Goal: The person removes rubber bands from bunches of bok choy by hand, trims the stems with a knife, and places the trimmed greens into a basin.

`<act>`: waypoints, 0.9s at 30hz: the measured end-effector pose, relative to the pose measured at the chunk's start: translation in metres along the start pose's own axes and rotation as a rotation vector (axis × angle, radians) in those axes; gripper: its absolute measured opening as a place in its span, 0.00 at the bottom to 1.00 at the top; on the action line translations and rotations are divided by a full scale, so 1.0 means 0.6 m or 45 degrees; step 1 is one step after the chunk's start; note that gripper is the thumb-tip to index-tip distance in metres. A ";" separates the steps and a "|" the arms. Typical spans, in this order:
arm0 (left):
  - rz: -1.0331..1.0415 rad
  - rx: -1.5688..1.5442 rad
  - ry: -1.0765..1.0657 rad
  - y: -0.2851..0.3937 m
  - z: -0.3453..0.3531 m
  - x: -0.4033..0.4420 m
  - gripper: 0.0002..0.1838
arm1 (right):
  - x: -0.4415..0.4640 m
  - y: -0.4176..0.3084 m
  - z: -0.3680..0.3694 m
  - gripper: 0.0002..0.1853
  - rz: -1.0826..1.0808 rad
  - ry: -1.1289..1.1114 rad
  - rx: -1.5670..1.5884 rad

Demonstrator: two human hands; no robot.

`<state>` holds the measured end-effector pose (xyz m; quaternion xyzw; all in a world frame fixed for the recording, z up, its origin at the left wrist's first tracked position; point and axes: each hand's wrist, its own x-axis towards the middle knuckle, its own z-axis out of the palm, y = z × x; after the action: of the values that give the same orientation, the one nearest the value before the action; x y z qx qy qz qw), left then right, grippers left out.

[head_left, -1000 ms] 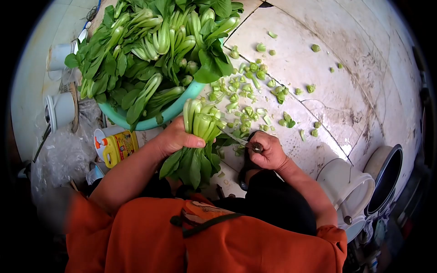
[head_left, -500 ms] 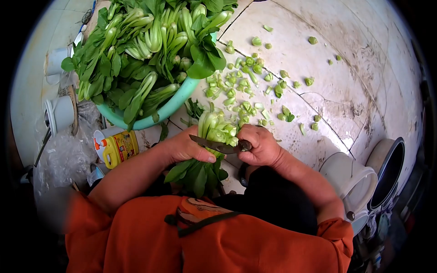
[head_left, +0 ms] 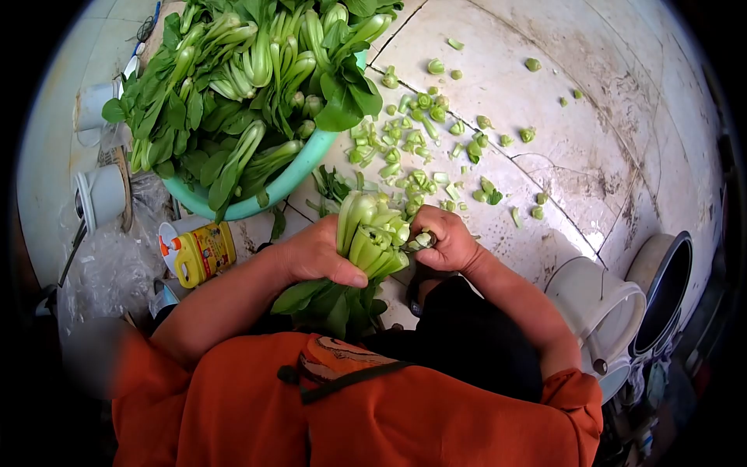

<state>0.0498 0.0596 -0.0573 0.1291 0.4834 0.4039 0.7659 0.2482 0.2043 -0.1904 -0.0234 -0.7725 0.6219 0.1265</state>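
My left hand [head_left: 323,253] is wrapped round a bunch of bok choy [head_left: 372,237], its thumb across the stalks. The pale cut ends point up and to the right, and the dark leaves [head_left: 334,307] hang below toward my lap. Close to the right of the stalks, my right hand [head_left: 445,241] is closed on the knife, whose blade is hidden in this view. A small pale green cut end [head_left: 421,240] shows at the fingers of that hand.
A turquoise basin [head_left: 307,159] heaped with bok choy [head_left: 249,78] stands at upper left. Cut stem ends [head_left: 420,140] lie scattered over the tiled floor [head_left: 560,101]. A yellow jug [head_left: 206,253] and plastic bag [head_left: 117,272] are at left; a white bucket [head_left: 572,292] and dark-lined pot [head_left: 661,288] at right.
The knife blade, seen lying across the stalks earlier, has gone out of sight. More of the cut stalk ends show, and a small cut end now sits at my right hand's fingers.
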 end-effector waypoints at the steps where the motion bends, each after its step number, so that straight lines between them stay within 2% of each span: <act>1: -0.002 -0.002 -0.001 0.011 0.004 -0.006 0.42 | -0.012 0.012 0.003 0.14 0.003 0.000 0.001; 3: 0.028 -0.019 -0.105 0.030 0.002 -0.015 0.44 | -0.045 0.035 0.009 0.13 0.208 0.119 -0.109; 7: -0.006 0.001 -0.146 0.028 -0.020 -0.015 0.44 | -0.071 0.027 0.011 0.12 0.365 0.171 -0.093; 11: 0.044 0.134 -0.095 0.025 -0.025 -0.009 0.41 | -0.037 0.000 -0.007 0.11 0.187 0.244 -0.071; 13: -0.013 0.251 0.089 0.022 -0.022 -0.004 0.27 | -0.007 -0.023 -0.013 0.11 0.093 0.170 -0.069; 14: 0.015 0.311 0.111 0.020 -0.019 -0.001 0.24 | 0.002 -0.026 -0.011 0.11 0.042 0.092 -0.083; 17: -0.053 0.386 0.113 0.005 -0.023 0.009 0.28 | 0.022 -0.039 -0.002 0.13 0.014 -0.023 -0.125; 18: 0.031 0.741 0.157 0.004 -0.020 0.011 0.27 | 0.026 -0.043 0.000 0.14 0.055 -0.056 -0.132; 22: 0.001 0.837 0.268 0.001 -0.007 0.016 0.26 | 0.024 -0.036 0.011 0.15 0.087 -0.103 -0.149; 24: -0.121 0.911 0.361 0.011 0.001 0.016 0.32 | 0.022 -0.038 0.010 0.14 0.104 -0.103 -0.133; 27: -0.162 1.119 0.496 0.013 0.002 0.014 0.32 | 0.011 -0.027 0.010 0.14 0.194 -0.110 -0.120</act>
<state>0.0488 0.0711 -0.0576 0.3325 0.7496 0.1304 0.5572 0.2422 0.1961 -0.1751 -0.0614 -0.8016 0.5931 0.0442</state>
